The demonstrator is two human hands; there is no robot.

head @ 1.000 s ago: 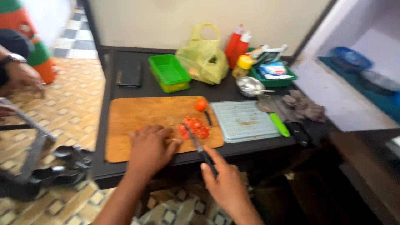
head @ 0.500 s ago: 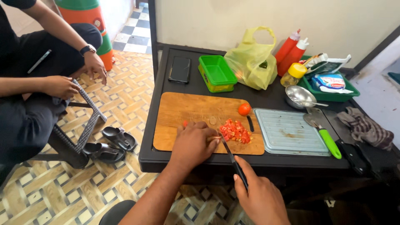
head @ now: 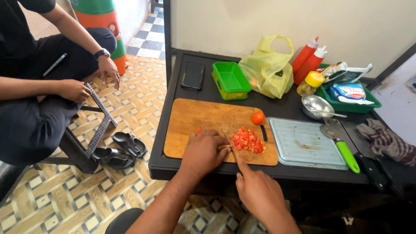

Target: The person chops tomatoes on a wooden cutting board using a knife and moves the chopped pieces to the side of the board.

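My left hand (head: pixel 205 150) rests curled on the wooden cutting board (head: pixel 195 119), holding down a piece of tomato that is mostly hidden under the fingers. My right hand (head: pixel 258 194) grips a knife (head: pixel 234 154) whose blade meets the board right beside my left fingertips. A pile of diced red tomato (head: pixel 248 141) lies just right of the blade. One whole small tomato (head: pixel 258 118) sits at the board's far right edge.
On the black table (head: pixel 182 93): a phone (head: pixel 193 75), green tub (head: pixel 231 79), yellow bag (head: pixel 266 71), sauce bottles (head: pixel 307 60), steel bowl (head: pixel 316 105), grey tray (head: pixel 303 143), green-handled tool (head: pixel 346 155), cloth (head: pixel 385 141). A seated person (head: pixel 39 86) and sandals (head: pixel 117 149) are left.
The view has swung and moved closer to the table. My right hand has brought the knife up against my left fingers on the board. The seated person's hands stay near the knees.
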